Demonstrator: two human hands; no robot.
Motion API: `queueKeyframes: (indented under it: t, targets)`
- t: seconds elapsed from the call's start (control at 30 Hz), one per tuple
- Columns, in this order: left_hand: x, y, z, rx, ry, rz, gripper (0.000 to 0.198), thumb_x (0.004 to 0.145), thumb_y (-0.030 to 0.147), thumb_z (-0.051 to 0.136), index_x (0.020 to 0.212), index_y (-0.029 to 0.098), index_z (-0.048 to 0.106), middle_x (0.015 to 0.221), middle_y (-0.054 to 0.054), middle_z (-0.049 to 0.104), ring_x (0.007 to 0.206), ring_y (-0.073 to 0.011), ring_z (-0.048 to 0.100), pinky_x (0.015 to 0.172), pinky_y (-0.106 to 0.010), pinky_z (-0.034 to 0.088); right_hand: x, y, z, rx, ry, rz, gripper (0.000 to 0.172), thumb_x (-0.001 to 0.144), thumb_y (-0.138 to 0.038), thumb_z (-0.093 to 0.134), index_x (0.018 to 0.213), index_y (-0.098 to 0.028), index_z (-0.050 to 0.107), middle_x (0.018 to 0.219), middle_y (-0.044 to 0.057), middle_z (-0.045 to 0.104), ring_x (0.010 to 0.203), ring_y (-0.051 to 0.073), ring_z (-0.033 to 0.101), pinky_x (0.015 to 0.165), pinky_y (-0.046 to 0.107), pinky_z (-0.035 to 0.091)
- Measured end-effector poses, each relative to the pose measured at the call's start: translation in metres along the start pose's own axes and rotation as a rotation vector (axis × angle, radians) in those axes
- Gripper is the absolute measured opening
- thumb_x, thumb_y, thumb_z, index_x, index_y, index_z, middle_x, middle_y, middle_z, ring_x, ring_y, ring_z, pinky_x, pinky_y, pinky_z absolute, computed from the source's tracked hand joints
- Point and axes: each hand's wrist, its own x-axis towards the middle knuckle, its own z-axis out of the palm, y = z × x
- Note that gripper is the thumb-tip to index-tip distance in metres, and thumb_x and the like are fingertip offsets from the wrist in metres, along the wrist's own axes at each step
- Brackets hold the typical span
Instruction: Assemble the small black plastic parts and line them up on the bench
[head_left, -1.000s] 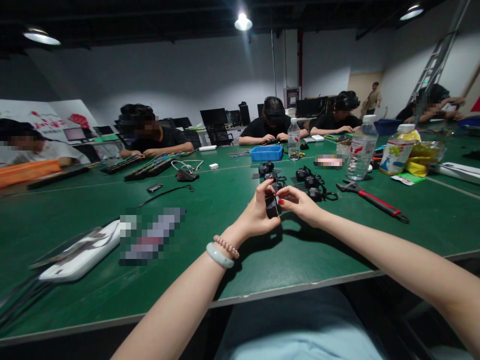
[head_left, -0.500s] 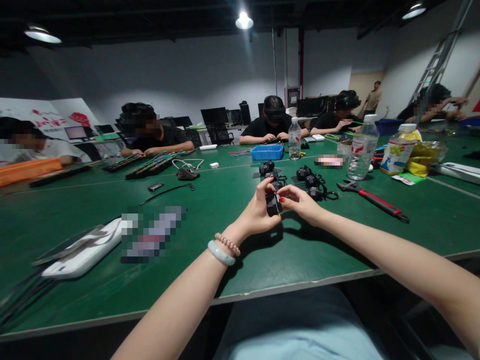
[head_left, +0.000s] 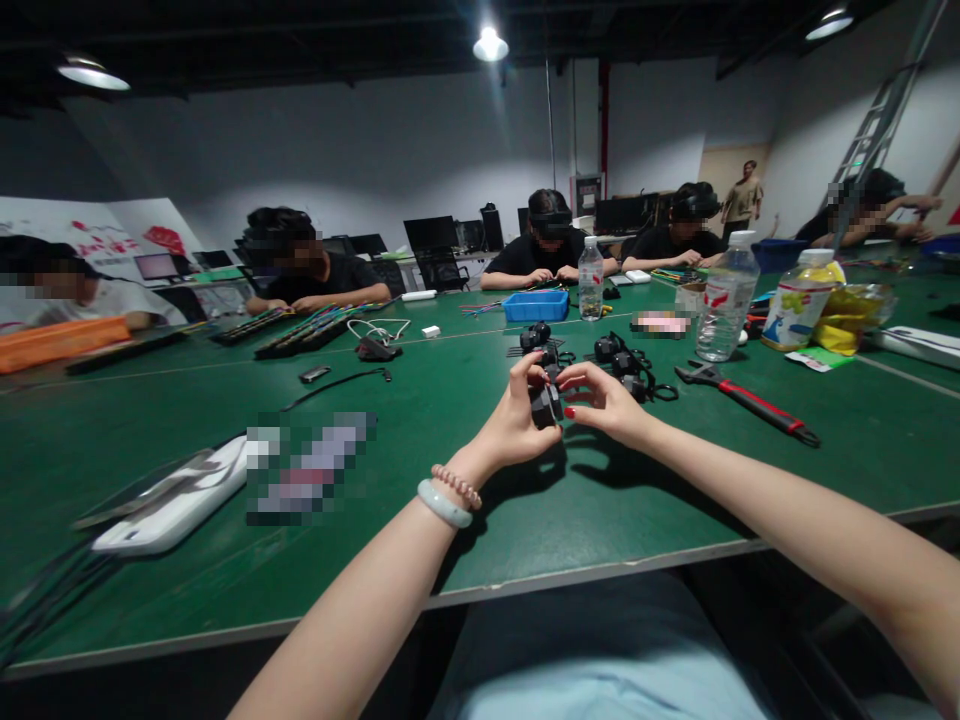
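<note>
Toward the far edge of the green table [head_left: 622, 525] sits a blue tray [head_left: 536, 307], its contents too small to make out. Just right of it stands a small clear bottle [head_left: 591, 285]. Nearer the table's right edge are a larger clear bottle [head_left: 724, 312], upright and capped, a bottle with a printed label [head_left: 796, 305] and a yellow bag [head_left: 846, 320] whose contents are hidden. An adjustable wrench [head_left: 750, 402] (red and black handle) lies in front of them, jaw end toward the hands. Over by the left edge, a white device [head_left: 176, 500] trails dark cables toward the near left corner. Loose black parts [head_left: 621, 360] crowd the table just beyond the fingers, some partly hidden by them.

Above the middle of the near edge, the left hand [head_left: 521, 410] pinches a black block [head_left: 544, 405] between thumb and forefinger. The right hand [head_left: 604, 405] is just right of the block, thumb and forefinger apart; whether its forefinger touches the block, I cannot tell.
</note>
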Motion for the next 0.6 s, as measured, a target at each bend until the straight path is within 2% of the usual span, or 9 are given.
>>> queueKeyframes:
  t: [0.2, 0.6]
  targets:
    - [0.0, -0.0008, 0.0001, -0.005, -0.002, -0.007, 0.084, 0.055, 0.011, 0.057, 0.123, 0.024, 0.01, 0.097, -0.004, 0.037, 0.089, -0.0162, 0.04, 0.079, -0.035, 0.035, 0.0, 0.0041, 0.0016, -0.084, -0.009, -0.041, 0.039, 0.063, -0.026, 0.061, 0.099, -0.023, 0.048, 0.101, 0.005, 0.047, 0.094, 0.018, 0.047, 0.078, 0.034, 0.042]
    - [-0.0017, 0.0004, 0.0007, 0.011, -0.033, -0.005, 0.083, 0.055, 0.01, 0.056, 0.123, 0.024, 0.009, 0.098, -0.004, 0.037, 0.088, -0.0156, 0.04, 0.078, -0.033, 0.036, -0.001, 0.007, 0.0029, -0.04, -0.026, 0.0, 0.037, 0.063, -0.026, 0.061, 0.097, -0.021, 0.048, 0.099, 0.005, 0.049, 0.089, 0.016, 0.05, 0.078, 0.033, 0.042]
